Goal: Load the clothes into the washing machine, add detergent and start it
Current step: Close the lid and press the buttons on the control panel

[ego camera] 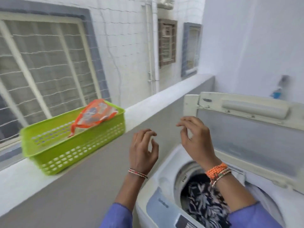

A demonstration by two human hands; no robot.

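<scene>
Clothes (203,197), dark with a pale leaf print, lie inside the drum of a top-loading washing machine (160,191) whose lid (246,129) stands raised at the back, seen from the head camera on a balcony. A person's left hand (143,148) and right hand (195,137) hover empty above the machine, fingers loosely curled and spread, gripping nothing, both angled toward the ledge (49,170) on the left. On that ledge sits a green plastic basket (69,150) holding an orange-and-clear detergent pouch (94,116), well apart from either hand. Loading looks done or nearly so; the detergent appears not yet added, the lid is not closed, and the control panel (164,206) along the front edge is untouched by either hand, so starting the wash remains.
</scene>
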